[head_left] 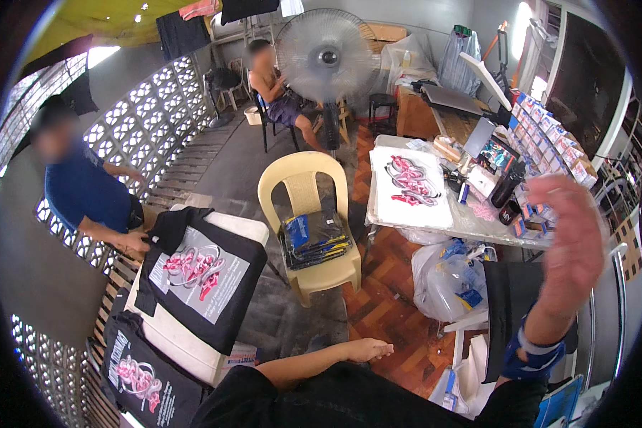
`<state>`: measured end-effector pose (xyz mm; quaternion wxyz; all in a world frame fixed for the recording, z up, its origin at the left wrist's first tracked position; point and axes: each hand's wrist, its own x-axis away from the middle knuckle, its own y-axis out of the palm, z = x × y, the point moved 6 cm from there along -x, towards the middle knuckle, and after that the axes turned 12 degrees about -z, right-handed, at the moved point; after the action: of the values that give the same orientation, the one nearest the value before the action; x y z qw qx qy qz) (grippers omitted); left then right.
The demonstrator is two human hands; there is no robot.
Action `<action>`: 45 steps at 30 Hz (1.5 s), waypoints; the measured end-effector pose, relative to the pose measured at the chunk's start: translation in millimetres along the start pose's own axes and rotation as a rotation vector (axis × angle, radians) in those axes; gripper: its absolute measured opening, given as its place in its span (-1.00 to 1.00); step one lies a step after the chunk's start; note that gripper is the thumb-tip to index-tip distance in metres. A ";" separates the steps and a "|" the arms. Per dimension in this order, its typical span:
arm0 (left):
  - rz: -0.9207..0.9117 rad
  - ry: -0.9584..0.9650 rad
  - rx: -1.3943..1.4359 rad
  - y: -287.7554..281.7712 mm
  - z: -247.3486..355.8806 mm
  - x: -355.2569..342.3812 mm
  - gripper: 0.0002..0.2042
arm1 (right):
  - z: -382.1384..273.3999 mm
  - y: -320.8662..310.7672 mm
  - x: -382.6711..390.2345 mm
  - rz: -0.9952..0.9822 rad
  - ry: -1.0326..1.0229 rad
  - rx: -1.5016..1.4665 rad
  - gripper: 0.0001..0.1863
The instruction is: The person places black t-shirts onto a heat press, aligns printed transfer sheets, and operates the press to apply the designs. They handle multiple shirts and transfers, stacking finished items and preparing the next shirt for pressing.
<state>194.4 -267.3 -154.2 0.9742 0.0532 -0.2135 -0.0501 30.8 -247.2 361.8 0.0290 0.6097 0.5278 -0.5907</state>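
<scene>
My left hand (369,349) hangs low in front of me, fingers loosely extended, with nothing seen in it. Raised at the right is my right hand (571,246), slightly blurred, fingers stretched and bent over at the tips; it holds nothing visible. A blue band (531,357) circles that wrist. Beyond the right hand stands a table (471,232) bearing a white sheet with a pink and black print (412,182). To the left, a black printed T-shirt (239,285) lies over a white board, and a co-worker's hand (132,244) touches its far edge.
A cream plastic chair (303,167) holds a stack of bagged dark garments (314,239). Behind it a large stand fan (328,57) spins. Another person (267,82) sits farther back. Clear plastic bags (442,282) lie below the table. A second black T-shirt (146,371) lies nearer at left.
</scene>
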 end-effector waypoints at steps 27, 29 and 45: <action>0.382 0.347 -0.667 -285.8 113.1 252.4 -0.14 | 160.8 396.0 506.8 -1.039 1.294 -0.214 -0.57; 0.817 0.623 -0.167 -347.6 151.2 295.0 -0.06 | 146.9 373.9 647.4 -1.315 1.106 -0.019 -0.63; -0.381 -0.238 -1.031 -176.2 -40.4 -34.5 -0.35 | 121.7 292.3 454.0 -0.048 1.631 0.085 -0.77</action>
<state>167.0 -434.1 -226.8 0.8170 -0.3984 -0.2562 -0.3288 29.3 -179.7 -187.6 -0.4002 0.8369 0.3731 0.0186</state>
